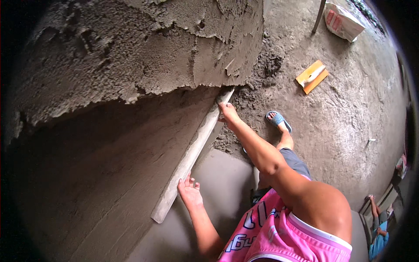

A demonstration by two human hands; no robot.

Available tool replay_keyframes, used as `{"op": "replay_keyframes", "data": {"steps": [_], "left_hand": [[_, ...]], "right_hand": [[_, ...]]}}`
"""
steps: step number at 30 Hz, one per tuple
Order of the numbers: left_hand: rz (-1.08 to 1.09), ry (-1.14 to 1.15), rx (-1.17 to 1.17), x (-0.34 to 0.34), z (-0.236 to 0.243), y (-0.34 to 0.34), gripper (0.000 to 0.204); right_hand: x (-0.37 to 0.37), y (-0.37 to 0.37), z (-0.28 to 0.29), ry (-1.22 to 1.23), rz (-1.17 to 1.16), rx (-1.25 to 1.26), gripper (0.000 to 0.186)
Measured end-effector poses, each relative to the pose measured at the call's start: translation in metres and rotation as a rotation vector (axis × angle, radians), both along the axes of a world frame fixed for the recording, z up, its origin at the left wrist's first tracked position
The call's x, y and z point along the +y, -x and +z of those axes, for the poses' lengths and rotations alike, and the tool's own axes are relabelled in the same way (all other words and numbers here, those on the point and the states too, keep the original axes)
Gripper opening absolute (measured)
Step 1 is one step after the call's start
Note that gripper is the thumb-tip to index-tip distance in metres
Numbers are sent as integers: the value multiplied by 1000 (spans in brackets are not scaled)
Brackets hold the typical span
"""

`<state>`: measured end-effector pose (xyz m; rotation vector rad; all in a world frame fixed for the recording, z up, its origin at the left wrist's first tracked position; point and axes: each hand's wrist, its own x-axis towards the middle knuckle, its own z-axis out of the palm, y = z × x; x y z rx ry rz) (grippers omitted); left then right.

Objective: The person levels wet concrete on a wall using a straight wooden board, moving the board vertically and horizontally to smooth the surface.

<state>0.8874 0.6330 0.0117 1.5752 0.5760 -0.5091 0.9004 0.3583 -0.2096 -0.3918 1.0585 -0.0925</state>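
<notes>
A long, pale straightedge (194,153), smeared with grey mortar, lies slantwise against the smooth lower band of a wall (109,144). My right hand (228,113) is closed around it near its far end, just under the ragged lower edge of a thick mortar coat (174,52). Lower down, my left hand (190,193) holds the straightedge by its right side, fingers partly spread and palm turned up. Some of the fingers on both hands are hidden by the straightedge or by the hands themselves.
Loose wet mortar (262,74) is heaped along the wall's foot. An orange plastering float (312,77) with a pale handle rests on the concrete floor (349,109). Farther off are a white sack (342,22) and a thin post (319,17). A person in blue (379,240) is at the right edge.
</notes>
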Motion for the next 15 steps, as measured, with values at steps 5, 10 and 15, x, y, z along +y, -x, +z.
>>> {"op": "replay_keyframes", "data": {"steps": [5, 10, 15], "left_hand": [[5, -5, -8, 4, 20, 0, 43], [2, 4, -60, 11, 45, -1, 46], [23, -19, -91, 14, 75, 0, 46]], "right_hand": [[1, -3, 13, 54, 46, 3, 28], [10, -9, 32, 79, 25, 19, 29], [16, -5, 79, 76, -20, -18, 31]]}}
